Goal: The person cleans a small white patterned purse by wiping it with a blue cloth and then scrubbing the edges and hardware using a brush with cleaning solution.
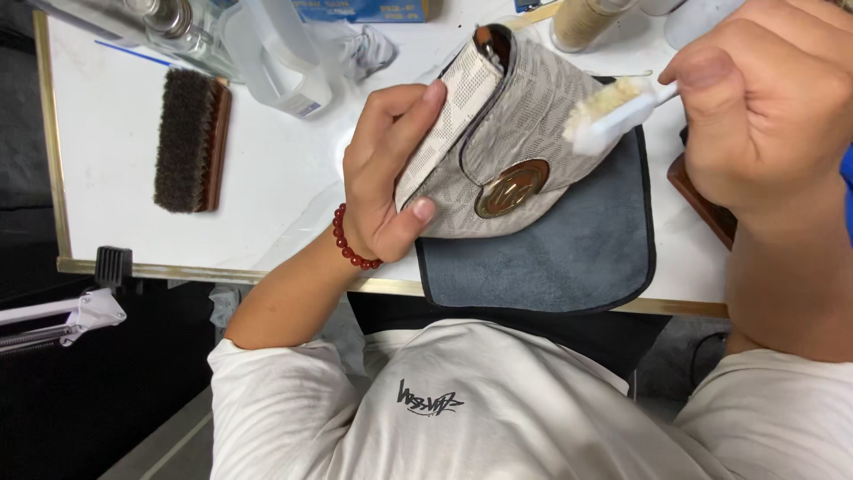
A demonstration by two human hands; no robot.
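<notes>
**Brushing a patterned wallet over a grey cloth**

Left hand point(386, 173) is gripping the pale patterned wallet point(506, 133), fingers wrapping its near edge and thumb pressing the lower corner, tilting it up above the grey cloth point(569, 258); right hand point(764, 107) is clenching the white handle of a small brush point(613, 111), bristles touching the wallet's upper right flap; the wallet is sitting at centre of the white table point(133, 240), just over the cloth's top edge. Progress judgement: cleaning looks mid-way; brush is working only the far corner, the area around the round brass clasp point(513, 188) is looking dry and no foam is showing there, so most of the flap probably remains; cannot tell about the hidden back face. Red bead bracelet point(351, 242) is sitting on the left wrist. Surface: white tabletop with a gold trim edge; a dark bristle wooden brush point(191, 138) is lying well to the left; clear plastic bottle point(284, 62) and other containers are crowding the far edge; dark floor is showing below, with a white clamp arm point(62, 320) at lower left.
</notes>
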